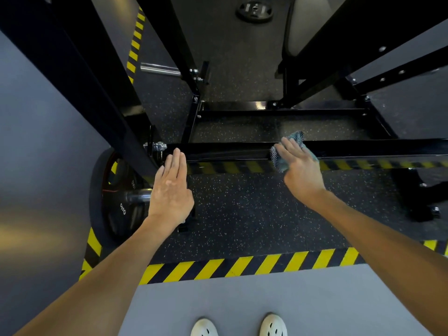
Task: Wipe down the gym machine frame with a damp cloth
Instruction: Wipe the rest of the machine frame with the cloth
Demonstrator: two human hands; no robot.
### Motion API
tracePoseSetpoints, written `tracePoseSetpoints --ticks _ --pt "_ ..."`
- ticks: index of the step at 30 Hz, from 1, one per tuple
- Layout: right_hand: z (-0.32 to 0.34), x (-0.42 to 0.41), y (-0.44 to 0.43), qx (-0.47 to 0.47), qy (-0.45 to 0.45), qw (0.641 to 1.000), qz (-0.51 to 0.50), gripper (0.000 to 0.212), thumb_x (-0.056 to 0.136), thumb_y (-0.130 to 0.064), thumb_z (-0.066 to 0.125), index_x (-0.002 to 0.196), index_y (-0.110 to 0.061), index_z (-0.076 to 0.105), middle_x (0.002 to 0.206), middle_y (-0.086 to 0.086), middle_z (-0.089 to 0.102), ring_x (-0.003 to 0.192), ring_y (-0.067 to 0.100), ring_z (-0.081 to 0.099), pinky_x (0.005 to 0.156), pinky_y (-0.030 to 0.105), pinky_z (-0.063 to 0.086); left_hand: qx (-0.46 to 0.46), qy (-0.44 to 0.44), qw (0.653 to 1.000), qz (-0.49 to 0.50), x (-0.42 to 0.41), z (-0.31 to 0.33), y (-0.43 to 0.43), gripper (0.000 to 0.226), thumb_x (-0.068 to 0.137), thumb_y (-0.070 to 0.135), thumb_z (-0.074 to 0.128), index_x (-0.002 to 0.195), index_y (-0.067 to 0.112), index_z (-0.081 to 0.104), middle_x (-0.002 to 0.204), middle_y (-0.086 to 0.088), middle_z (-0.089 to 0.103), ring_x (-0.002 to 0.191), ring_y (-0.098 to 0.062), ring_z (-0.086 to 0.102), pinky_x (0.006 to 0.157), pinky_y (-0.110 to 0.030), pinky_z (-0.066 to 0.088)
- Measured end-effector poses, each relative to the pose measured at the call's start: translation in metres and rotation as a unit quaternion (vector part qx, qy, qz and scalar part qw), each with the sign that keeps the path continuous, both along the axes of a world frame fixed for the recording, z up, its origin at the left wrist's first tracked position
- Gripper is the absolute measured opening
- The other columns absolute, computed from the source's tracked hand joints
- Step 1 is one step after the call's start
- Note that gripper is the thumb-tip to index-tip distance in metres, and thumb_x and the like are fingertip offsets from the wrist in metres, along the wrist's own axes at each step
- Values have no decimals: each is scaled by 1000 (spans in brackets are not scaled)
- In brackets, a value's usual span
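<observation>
Cloth (297, 137): teal, draped over the top of the black crossbar (230, 151) of the gym machine frame, at about 2 o'clock from the middle of the view.
Right hand (299, 166): laid flat on the cloth with fingers spread, pressing it onto the bar, not bunching it.
Left hand (169, 187): at 9 o'clock, empty, fingers straight and held together, tips at the bar's near edge. Whether they touch it cannot be told.
Hands: well apart along the bar.
Risk, cloth slip: with only a flat palm on it, the cloth could slide off the far edge and drop to the floor (242, 214) (grit on a wiping cloth is worth avoiding).
Risk, bolt: a wipe toward 9 o'clock runs into the bolt (158, 146) at the bar's left end, which could snag the cloth or catch a knuckle.
Risk, left hand: it lies in the path of such a wipe and would need to move.
Risk, missed faces: the bar's underside and far side look easy to skip.
Risk, weight plate (114, 207): it sits close below the left hand, so leaning on it seems unwise.
</observation>
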State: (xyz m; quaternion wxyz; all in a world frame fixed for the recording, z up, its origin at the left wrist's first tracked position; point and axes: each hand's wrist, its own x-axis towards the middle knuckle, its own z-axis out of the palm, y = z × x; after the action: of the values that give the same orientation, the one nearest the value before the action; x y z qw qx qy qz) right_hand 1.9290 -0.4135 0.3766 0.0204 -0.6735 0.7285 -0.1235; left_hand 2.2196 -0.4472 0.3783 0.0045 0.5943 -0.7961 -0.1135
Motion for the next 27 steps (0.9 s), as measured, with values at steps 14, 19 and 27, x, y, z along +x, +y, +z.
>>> tracePoseSetpoints --ticks 14,19,27 --pt "11 168 -55 58 -10 981 183 68 91 0 54 152 -13 27 163 8 15 151 23 6 121 38 8 -5 -8 1000 -14 2 3 0 76 95 14 51 156 3 6 165 -10 -16 153 -23 -9 122 -33 2" --pt "17 100 -40 92 35 970 222 79 85 7 57 154 -13 23 164 7 9 152 22 6 123 36 2 4 -34 999 -11 2 4 0 86 96 12 45 154 7 -18 163 -7 -23 152 -20 -14 122 -31 -4" --pt "15 2 -6 62 -19 995 82 72 73 25 53 139 -4 52 153 16 39 145 33 31 116 50 31 56 20 997 39 -11 13 4 83 98 14 45 155 7 -15 163 -6 -22 152 -20 -15 123 -32 -4"
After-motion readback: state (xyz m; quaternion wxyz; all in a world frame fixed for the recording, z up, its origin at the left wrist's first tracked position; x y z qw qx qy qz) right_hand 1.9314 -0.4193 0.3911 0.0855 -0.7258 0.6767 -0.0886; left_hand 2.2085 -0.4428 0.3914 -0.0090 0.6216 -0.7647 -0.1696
